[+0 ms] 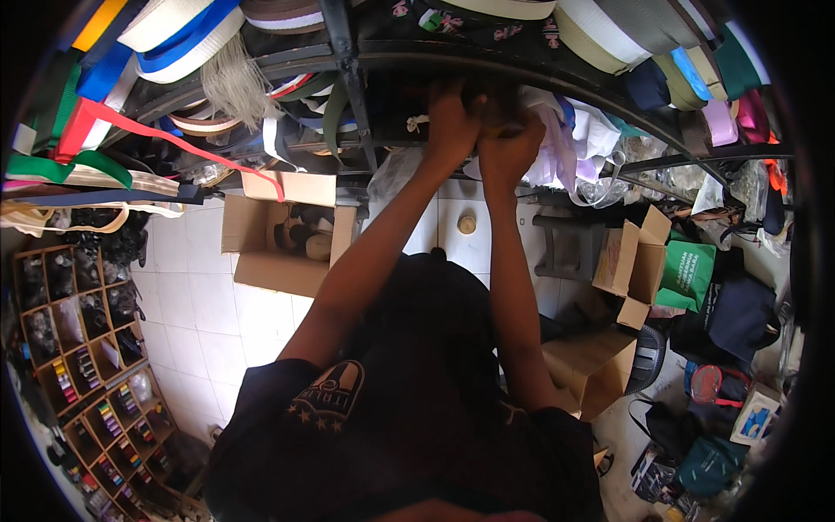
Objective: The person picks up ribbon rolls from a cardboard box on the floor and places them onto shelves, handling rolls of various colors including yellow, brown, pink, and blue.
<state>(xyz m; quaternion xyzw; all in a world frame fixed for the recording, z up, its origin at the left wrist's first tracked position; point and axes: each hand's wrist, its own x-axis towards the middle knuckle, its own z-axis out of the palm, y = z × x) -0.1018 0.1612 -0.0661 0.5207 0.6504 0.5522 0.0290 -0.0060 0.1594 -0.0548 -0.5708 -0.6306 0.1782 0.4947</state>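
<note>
Both my arms reach up to a dark metal rack (348, 61). My left hand (450, 120) and my right hand (511, 150) are pressed close together at the shelf's edge, fingers curled around a dark brownish object (489, 91). Its shape is mostly hidden by my fingers and the shadow. A bundle of white and pale purple cloth (570, 139) lies on the shelf just right of my right hand. Black straps hang just left of my left hand.
Rolls of coloured webbing (187, 30) fill the rack's top, and a red strap (174, 139) hangs down. On the white tiled floor stand an open cardboard box (261, 257), more boxes (631, 261), a grey stool (570, 244), a green bag (687, 274) and wooden cubbies (87, 374).
</note>
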